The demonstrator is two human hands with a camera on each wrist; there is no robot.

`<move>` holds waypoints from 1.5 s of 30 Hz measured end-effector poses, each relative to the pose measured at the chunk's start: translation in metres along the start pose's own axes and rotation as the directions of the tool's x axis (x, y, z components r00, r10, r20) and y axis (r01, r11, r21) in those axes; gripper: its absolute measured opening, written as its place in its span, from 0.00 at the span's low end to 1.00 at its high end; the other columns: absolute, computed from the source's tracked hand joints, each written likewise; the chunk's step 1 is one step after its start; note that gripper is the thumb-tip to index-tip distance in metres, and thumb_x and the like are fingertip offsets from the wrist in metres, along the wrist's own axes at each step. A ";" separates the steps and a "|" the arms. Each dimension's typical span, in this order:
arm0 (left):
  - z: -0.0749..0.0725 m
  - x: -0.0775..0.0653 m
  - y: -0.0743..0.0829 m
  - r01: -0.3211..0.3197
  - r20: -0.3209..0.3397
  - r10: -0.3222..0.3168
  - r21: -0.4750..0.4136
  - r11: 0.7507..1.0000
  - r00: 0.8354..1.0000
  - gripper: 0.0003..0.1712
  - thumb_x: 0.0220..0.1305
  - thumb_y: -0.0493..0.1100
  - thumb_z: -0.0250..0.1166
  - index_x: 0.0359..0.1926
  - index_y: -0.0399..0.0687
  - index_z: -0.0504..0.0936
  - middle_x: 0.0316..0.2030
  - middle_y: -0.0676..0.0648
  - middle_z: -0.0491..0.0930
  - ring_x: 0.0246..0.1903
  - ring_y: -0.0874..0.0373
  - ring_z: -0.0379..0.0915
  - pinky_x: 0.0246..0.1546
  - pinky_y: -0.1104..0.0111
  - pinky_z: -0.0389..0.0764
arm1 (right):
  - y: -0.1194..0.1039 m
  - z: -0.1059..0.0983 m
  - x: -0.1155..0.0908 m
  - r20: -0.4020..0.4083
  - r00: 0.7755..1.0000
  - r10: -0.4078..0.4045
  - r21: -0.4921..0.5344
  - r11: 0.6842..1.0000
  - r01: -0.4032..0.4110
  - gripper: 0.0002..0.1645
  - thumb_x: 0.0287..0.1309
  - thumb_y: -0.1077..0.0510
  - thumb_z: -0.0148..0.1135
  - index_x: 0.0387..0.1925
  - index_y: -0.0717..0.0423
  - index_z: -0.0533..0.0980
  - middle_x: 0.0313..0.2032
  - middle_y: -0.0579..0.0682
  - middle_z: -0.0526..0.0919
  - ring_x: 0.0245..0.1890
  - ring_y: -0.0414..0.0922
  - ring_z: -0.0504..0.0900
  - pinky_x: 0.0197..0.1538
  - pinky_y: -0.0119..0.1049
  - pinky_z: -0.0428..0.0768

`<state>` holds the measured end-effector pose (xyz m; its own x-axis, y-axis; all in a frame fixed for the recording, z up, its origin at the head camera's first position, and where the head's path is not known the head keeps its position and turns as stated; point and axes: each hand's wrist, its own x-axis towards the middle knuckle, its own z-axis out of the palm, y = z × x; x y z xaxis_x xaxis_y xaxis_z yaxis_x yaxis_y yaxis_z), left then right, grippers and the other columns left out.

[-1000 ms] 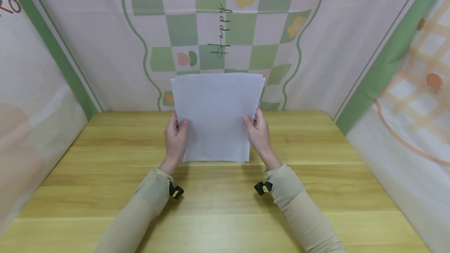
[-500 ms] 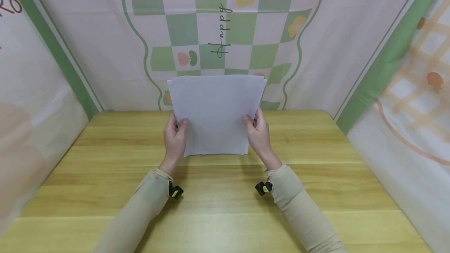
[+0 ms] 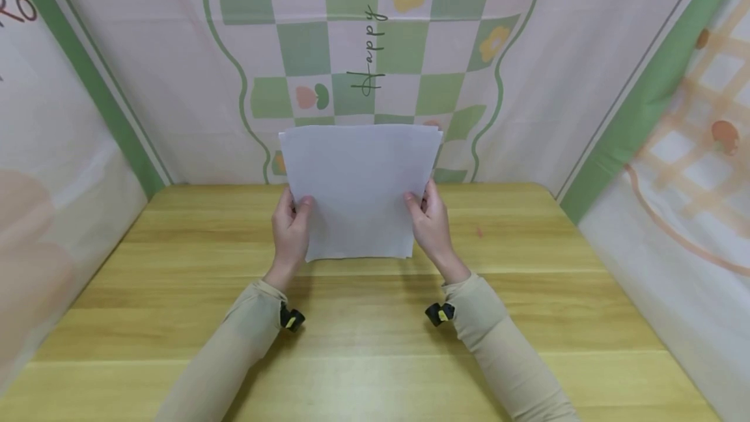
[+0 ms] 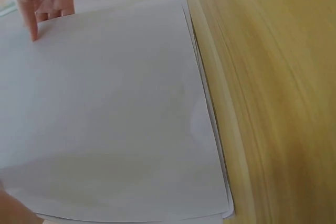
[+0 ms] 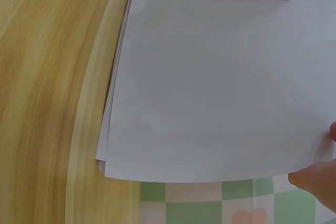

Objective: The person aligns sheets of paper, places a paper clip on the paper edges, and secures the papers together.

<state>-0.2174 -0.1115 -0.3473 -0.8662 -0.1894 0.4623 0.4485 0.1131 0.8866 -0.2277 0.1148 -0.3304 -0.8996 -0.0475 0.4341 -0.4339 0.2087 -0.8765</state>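
A stack of white paper sheets [image 3: 360, 187] is held up, tilted, above the table [image 3: 363, 337]. My left hand [image 3: 290, 230] grips its left edge, the thumb on the front face and the fingers behind. At the opposite edge my right hand [image 3: 431, 223] grips in the same manner. Slightly uneven sheet edges show along the stack's lower side in the left wrist view, where the paper [image 4: 115, 103] fills most of the picture. In the right wrist view the sheets [image 5: 210, 77] look blank, and offset corners stick out at the lower left. The fingers behind the paper are mostly hidden.
Behind the table hangs a checked green and white cloth [image 3: 305, 49] with flowers and lettering. Fabric also stands at the left side [image 3: 64, 213] and the right side [image 3: 674, 213]. Both sleeved wrists carry a small black camera [image 3: 439, 313].
The stack's lower edge has risen a little from a second ago, and its sheets look more level along the bottom. Both hands keep their grip in nearly the same place.
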 end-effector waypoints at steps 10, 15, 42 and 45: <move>-0.001 0.002 0.001 0.019 0.006 -0.019 0.001 1.000 1.000 0.18 0.70 0.33 0.47 0.58 0.29 0.67 0.56 0.33 0.73 0.57 0.48 0.69 0.57 0.61 0.70 | 0.000 0.002 0.001 -0.003 1.000 -0.003 0.008 1.000 0.003 0.29 0.67 0.68 0.44 0.68 0.64 0.55 0.58 0.65 0.71 0.37 0.45 0.73 0.35 0.26 0.69; -0.002 0.003 0.000 0.028 0.010 -0.028 -0.001 1.000 1.000 0.19 0.70 0.32 0.47 0.59 0.28 0.66 0.57 0.33 0.72 0.58 0.47 0.69 0.60 0.57 0.69 | 0.001 0.003 0.002 0.001 1.000 -0.003 0.027 1.000 0.003 0.28 0.66 0.70 0.43 0.67 0.67 0.55 0.60 0.66 0.69 0.58 0.54 0.72 0.52 0.31 0.73; -0.006 0.011 -0.042 0.206 0.061 -0.200 -0.109 0.973 0.978 0.25 0.64 0.31 0.53 0.63 0.32 0.64 0.61 0.35 0.69 0.62 0.47 0.65 0.65 0.57 0.63 | 0.050 0.002 0.012 0.080 0.981 0.178 0.082 0.979 -0.185 0.33 0.62 0.62 0.58 0.66 0.62 0.59 0.60 0.63 0.70 0.59 0.56 0.71 0.61 0.50 0.69; -0.005 0.011 -0.046 0.220 0.075 -0.213 -0.105 0.970 0.974 0.26 0.63 0.29 0.53 0.63 0.31 0.64 0.61 0.34 0.69 0.62 0.47 0.64 0.66 0.57 0.61 | 0.051 0.002 0.012 0.100 0.977 0.187 0.074 0.978 -0.195 0.33 0.62 0.62 0.58 0.66 0.63 0.59 0.61 0.64 0.70 0.59 0.56 0.71 0.61 0.50 0.69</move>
<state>-0.2460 -0.1240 -0.3827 -0.9560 -0.1351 0.2604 0.2672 -0.0343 0.9630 -0.2611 0.1229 -0.3706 -0.9653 -0.1048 0.2392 -0.2525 0.1414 -0.9572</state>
